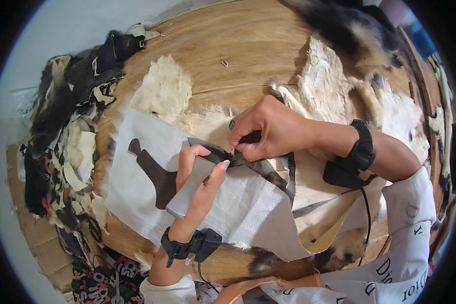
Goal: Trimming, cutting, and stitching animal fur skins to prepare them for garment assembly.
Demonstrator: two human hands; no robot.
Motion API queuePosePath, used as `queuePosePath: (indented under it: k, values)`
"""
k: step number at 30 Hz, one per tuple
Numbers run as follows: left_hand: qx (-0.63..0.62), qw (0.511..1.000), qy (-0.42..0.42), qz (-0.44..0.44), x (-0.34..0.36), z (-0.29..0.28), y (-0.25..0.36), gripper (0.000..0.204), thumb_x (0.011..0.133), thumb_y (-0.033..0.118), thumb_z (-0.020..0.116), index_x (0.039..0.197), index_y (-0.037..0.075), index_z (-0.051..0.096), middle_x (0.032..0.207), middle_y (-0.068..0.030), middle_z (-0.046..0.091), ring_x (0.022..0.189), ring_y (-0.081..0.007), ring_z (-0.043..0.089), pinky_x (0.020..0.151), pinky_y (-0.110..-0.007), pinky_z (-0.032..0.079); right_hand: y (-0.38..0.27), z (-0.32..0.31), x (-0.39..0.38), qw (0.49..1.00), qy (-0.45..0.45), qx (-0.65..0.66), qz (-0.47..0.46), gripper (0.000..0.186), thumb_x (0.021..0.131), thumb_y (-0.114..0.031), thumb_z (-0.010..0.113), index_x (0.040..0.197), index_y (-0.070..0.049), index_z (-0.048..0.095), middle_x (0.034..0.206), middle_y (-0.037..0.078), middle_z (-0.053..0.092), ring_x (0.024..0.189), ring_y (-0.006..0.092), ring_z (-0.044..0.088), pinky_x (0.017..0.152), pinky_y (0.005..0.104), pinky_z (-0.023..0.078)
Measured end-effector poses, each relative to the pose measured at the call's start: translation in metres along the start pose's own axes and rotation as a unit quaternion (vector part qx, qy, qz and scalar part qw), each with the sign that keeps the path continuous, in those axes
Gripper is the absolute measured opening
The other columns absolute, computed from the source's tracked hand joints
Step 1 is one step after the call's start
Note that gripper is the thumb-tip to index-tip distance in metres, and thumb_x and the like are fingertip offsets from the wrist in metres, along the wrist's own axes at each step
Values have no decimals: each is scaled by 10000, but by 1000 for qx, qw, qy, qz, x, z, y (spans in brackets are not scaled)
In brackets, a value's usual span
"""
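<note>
My left hand [203,178] pinches a dark, furry piece [233,158] between thumb and forefinger. Along its palm lies a smooth grey, flat object [185,200], whose kind I cannot make out. My right hand [268,129], with a ring on it, is closed at the same dark piece, fingertips pressed together by its upper edge. What those fingertips hold is too small to name. Under both hands spreads a white woven sheet [248,213]. On it, left of my left hand, is a dark brown, curved flat shape [157,177].
Pale hide pieces [327,76] lie across the wooden table [228,45]. Heaped along the left are black and cream fur scraps [68,111]. A dark pelt [354,30] sits at the far right. Cables [368,213] hang from both wrist straps.
</note>
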State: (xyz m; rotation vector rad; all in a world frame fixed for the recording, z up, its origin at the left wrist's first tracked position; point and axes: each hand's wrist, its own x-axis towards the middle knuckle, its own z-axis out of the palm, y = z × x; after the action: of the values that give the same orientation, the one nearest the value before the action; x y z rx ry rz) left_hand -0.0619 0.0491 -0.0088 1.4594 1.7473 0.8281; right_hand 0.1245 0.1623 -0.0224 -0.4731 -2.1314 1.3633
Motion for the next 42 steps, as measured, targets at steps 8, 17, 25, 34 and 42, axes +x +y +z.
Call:
queuePosePath:
  k: [8, 17, 25, 34, 42]
  values:
    - [100, 993, 31, 53, 14, -17, -5, 351, 748, 151, 684, 1005, 38, 473, 942, -132, 509, 966, -299, 432, 829, -384, 373, -14, -8, 14, 999, 18, 26, 38, 118, 680, -6, 591, 777, -15, 658, 683, 47, 615, 586, 99, 544, 516, 225, 418]
    - [153, 984, 53, 80, 37, -35, -20, 377, 753, 215, 701, 1005, 35, 486, 948, -139, 521, 963, -303, 446, 836, -382, 375, -22, -15, 25, 948, 68, 257, 174, 116, 729, -96, 627, 777, 1, 670, 619, -26, 571, 556, 48, 483, 501, 194, 378]
    - [122, 987, 70, 79, 53, -51, -38, 311, 838, 228, 645, 1001, 40, 459, 845, -31, 465, 751, -121, 449, 678, -238, 387, -31, -26, 50, 900, 93, 385, 180, 151, 763, -108, 638, 846, 18, 657, 675, 35, 613, 597, 101, 568, 560, 223, 462]
    - [65, 995, 80, 13, 67, -64, -42, 319, 849, 256, 638, 1027, 86, 436, 772, 1, 468, 645, -64, 438, 524, -192, 381, -37, -39, 72, 899, 91, 420, 88, 177, 786, -193, 642, 851, -28, 643, 724, 10, 596, 640, 87, 557, 635, 211, 455]
    - [-28, 993, 112, -41, 74, -69, -34, 317, 846, 227, 615, 1043, 77, 418, 746, -55, 539, 641, -115, 539, 492, -243, 467, -28, -52, 89, 921, 158, 354, 43, 210, 823, -236, 607, 922, -54, 642, 736, -44, 568, 605, 36, 515, 544, 180, 411]
